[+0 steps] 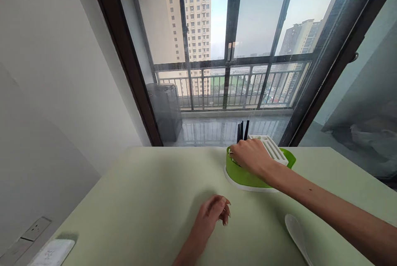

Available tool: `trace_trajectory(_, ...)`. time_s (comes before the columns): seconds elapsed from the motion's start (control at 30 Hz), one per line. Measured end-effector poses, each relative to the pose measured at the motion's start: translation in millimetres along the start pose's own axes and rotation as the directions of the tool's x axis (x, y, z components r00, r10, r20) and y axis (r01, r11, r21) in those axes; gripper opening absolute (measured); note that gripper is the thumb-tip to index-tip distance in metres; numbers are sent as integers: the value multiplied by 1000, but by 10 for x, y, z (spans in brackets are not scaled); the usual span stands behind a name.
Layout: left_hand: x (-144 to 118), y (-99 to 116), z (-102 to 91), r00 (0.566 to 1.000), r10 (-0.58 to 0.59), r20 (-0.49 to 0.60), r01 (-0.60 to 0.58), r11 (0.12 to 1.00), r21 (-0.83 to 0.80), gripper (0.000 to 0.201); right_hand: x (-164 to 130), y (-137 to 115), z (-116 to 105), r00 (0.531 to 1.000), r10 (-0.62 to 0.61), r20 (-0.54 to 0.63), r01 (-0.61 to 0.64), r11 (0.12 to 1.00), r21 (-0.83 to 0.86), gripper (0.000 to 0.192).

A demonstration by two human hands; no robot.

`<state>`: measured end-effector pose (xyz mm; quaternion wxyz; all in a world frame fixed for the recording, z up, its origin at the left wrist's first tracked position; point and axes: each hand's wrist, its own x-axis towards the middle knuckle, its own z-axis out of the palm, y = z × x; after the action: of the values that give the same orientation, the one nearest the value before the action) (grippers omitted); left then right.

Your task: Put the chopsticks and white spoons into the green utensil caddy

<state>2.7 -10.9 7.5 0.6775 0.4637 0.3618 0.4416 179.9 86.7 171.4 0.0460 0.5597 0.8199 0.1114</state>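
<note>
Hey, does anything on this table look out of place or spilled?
Only the spoon, mildly: it lies loose on the table, nearer than the holder, where chopsticks stand. I see no spill or damage, though the right hand hides part of the holder.

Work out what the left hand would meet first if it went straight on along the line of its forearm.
The left hand would probably meet the white base of the green holder first, though its height above the table is unclear.
</note>
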Motion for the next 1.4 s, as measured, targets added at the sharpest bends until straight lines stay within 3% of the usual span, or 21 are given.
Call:
trace_trajectory(0.3, -22, 53, 28, 1000, -3, -3, 3, 1000, 6, 46, -108, -79, 98, 998, -2, -64, 3, 1000, 15, 32)
trace_trajectory(0.53, -26, 81, 52, 1000, -11, -19, 11, 1000, 8, 46, -254, -107, 125, 994, -29, -102, 30, 1000, 4, 20)
trace_trajectory(1.07, -16, 48, 26, 1000, 2, 0, -2, 1000, 20, 46, -251, -9, 101, 999, -42, -14, 43, 996, 79, 21)
trace_trajectory(1.4, -14, 47, 34, 1000, 10, 5, -10, 1000, 28, 45, -287, 147, 88, 983, -158, -90, 167, 981, 99, 17)
